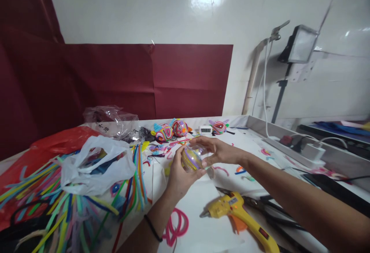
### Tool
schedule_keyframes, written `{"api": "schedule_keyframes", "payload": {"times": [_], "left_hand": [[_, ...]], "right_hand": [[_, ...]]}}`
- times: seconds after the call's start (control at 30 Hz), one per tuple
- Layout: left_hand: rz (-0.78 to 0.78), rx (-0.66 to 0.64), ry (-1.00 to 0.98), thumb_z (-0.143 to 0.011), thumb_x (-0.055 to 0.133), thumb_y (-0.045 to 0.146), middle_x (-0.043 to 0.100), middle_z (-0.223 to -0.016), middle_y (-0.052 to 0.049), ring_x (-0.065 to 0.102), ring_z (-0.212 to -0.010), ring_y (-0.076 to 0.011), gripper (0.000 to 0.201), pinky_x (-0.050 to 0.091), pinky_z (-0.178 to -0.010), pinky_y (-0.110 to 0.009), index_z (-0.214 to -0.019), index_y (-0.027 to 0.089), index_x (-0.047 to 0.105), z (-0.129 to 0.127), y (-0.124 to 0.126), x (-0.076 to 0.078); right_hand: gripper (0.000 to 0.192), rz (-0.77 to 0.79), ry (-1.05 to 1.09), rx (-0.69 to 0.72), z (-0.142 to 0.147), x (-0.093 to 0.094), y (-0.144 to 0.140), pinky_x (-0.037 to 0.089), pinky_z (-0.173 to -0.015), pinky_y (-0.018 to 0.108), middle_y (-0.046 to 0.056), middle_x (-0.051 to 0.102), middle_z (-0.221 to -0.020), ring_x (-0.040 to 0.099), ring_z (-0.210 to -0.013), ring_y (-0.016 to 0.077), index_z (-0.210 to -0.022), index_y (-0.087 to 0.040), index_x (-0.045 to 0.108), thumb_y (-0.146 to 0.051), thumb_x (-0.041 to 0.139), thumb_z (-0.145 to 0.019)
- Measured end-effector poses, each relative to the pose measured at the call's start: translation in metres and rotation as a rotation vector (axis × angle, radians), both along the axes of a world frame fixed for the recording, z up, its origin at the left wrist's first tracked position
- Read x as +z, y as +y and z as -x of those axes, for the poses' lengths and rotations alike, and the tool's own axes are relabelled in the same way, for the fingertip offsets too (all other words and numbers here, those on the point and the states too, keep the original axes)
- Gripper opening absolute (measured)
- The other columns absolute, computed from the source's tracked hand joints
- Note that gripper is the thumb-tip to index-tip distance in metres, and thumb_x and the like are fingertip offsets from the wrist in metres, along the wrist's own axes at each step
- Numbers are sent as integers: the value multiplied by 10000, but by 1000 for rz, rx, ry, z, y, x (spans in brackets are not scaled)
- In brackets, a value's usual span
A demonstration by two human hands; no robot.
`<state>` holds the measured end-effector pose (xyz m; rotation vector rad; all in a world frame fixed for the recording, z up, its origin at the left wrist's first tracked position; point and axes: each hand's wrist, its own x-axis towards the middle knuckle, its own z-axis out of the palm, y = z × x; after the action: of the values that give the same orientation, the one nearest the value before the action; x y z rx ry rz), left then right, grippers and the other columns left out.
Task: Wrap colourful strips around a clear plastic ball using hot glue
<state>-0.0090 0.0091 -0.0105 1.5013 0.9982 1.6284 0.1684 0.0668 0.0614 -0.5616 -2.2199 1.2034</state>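
We've got both hands up mid-table: left hand (177, 176) cups clear ball (192, 159) w/ purple-yellow strips inside, right hand (215, 151) fingers pinch its top. Glue gun (235, 210) near front edge. White bag (92, 164) on left holds blue bits.

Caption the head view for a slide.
Both hands, left and right, cradle a clear striped plastic ball above a yellow glue gun.
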Motion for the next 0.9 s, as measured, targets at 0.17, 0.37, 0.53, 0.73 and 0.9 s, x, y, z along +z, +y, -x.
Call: {"api": "schedule_keyframes", "payload": {"times": [0.17, 0.37, 0.53, 0.73, 0.9], "left_hand": [[19, -28, -10, -556, 851, 281, 564, -1295, -129, 548, -1195, -303, 805, 448, -993, -425, -1260, 204, 468, -1, -4, 6], [42, -38, -22, -542, 860, 248, 581, -1279, -128, 557, -1188, -306, 797, 443, -1003, -433, -1239, 205, 475, -1, -3, 5], [73, -67, -37, -550, 861, 261, 588, -1281, -142, 563, -1180, -304, 807, 441, -1007, -447, -1251, 194, 466, 0, 0, 3], [81, -92, -35, -550, 872, 280, 624, -1241, -114, 568, -1181, -298, 829, 457, -993, -414, -1286, 196, 501, 1, 1, 1], [60, -113, 2, -553, 872, 288, 649, -1197, -107, 586, -1147, -294, 765, 472, -977, -402, -1244, 185, 559, 4, 1, 4]], "right_hand": [[739, 7, 15, -1, -1, -2, 0, 428, -1021, 463, 123, 573, -1330, 518, -1256, 288, -1296, -227, 554, -371, 861, -639], [710, 111, -9, 34, -5, 4, -7, 376, -1090, 471, 113, 527, -1420, 463, -1326, 285, -1392, -245, 495, -392, 778, -758], [679, 128, -19, 33, -7, 4, -5, 412, -1060, 462, 111, 508, -1442, 443, -1343, 301, -1392, -253, 500, -358, 763, -774], [649, 127, 5, 37, -7, 1, -2, 388, -1082, 463, 99, 526, -1428, 457, -1333, 294, -1370, -237, 518, -331, 759, -776], [649, 149, 13, 6, -7, 4, -5, 403, -1069, 466, 92, 545, -1407, 484, -1306, 295, -1359, -242, 527, -332, 767, -763]]}}
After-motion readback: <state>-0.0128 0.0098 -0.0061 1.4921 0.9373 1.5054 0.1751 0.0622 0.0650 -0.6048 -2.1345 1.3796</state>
